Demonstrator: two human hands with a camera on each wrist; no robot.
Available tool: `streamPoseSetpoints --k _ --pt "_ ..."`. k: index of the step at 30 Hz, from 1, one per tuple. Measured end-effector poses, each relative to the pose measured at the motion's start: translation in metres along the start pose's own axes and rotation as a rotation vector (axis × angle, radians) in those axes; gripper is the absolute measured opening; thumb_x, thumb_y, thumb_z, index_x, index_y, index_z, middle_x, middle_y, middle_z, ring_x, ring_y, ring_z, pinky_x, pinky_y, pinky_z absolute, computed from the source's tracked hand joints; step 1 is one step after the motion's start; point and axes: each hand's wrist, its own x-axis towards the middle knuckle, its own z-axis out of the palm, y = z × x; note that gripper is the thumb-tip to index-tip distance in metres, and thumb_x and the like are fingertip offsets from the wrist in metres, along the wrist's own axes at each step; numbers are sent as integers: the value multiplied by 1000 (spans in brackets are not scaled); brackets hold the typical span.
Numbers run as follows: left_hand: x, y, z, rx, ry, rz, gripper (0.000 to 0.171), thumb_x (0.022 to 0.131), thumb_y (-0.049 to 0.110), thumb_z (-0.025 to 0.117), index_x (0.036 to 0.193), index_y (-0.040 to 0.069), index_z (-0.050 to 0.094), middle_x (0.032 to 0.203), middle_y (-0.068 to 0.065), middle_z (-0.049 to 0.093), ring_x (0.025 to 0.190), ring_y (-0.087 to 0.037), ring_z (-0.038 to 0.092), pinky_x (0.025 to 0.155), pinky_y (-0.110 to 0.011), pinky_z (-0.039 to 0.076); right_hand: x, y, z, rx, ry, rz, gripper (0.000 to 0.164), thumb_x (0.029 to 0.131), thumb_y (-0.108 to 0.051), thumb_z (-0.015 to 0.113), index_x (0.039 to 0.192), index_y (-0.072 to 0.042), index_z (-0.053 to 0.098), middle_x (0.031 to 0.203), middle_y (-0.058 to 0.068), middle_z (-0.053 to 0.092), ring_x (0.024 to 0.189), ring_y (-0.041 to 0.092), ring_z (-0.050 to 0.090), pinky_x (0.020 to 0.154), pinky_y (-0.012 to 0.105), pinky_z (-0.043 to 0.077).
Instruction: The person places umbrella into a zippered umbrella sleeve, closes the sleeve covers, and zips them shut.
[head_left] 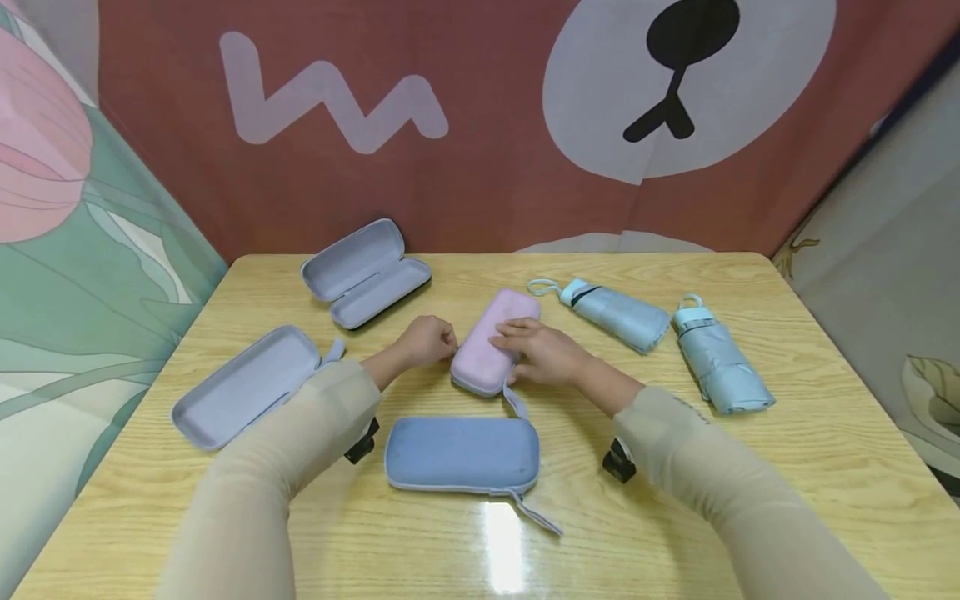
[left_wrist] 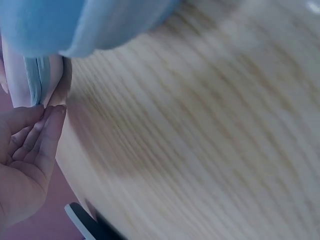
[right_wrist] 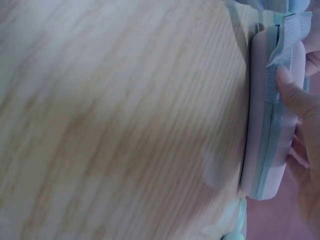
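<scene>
While the near left edge of the pink case (head_left: 480, 354) is pinched by the left hand (head_left: 426, 340), the case is held against the surface (head_left: 420, 550) by the right hand (head_left: 551, 350). In the left wrist view, the thumb and fingers of the left hand are brought together at the zipper (left_wrist: 37, 82); whether a pull tab is caught between them cannot be told. The right hand is laid over the case from its right side, with the fingers rested on the lid and the thumb pressed against the ribbed strap (right_wrist: 295, 37) at the side.

The pink case is laid flat and slantwise near the middle of the surface, its far end turned to the right. Just in front of it, a closed blue case (head_left: 461, 454) is placed lengthwise, with its own strap trailed toward the near right. To the left, a gray case (head_left: 243, 392) is partly hidden by the left sleeve (head_left: 322, 425); behind it, an open case (head_left: 378, 279) is set with its lid raised. On the right, two folded umbrellas (head_left: 618, 317) are laid side by side, apart from each other.
</scene>
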Motion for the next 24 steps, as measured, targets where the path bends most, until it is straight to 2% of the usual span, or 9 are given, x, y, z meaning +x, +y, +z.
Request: streamPoseSetpoints --k 9,12,16,20,24 --pt "-12 -9 0 -31 26 0 12 78 4 56 69 3 63 64 -1 59 55 -11 46 55 -22 38 2 -10 2 -9 66 47 60 75 -42 61 122 -6 50 126 15 43 117 24 34 87 38 37" --pt "-17 -11 -1 -40 32 3 11 78 4 56 69 3 62 66 -1 59 55 -12 45 55 -23 38 3 -12 4 -29 89 55 60 72 -38 66 120 -4 51 124 17 45 115 26 36 88 38 37" --pt "-26 -13 -2 -82 12 -16 11 79 3 57 69 2 62 73 -2 62 59 -10 50 54 -22 39 6 -12 8 -37 92 76 62 69 -33 70 120 -4 52 123 18 45 114 29 38 87 38 37" --pt "-34 -15 -3 -119 -10 -29 10 80 3 57 70 1 61 75 -4 62 60 -11 53 51 -22 39 8 -12 8 -25 77 85 62 70 -34 70 121 -5 51 126 16 43 115 27 36 90 36 35" --pt "-36 -17 -3 -108 1 -2 10 79 2 56 71 1 61 71 -5 62 58 -11 51 51 -21 38 13 -10 4 16 39 75 64 70 -34 70 122 -4 49 127 14 41 115 26 35 91 37 34"
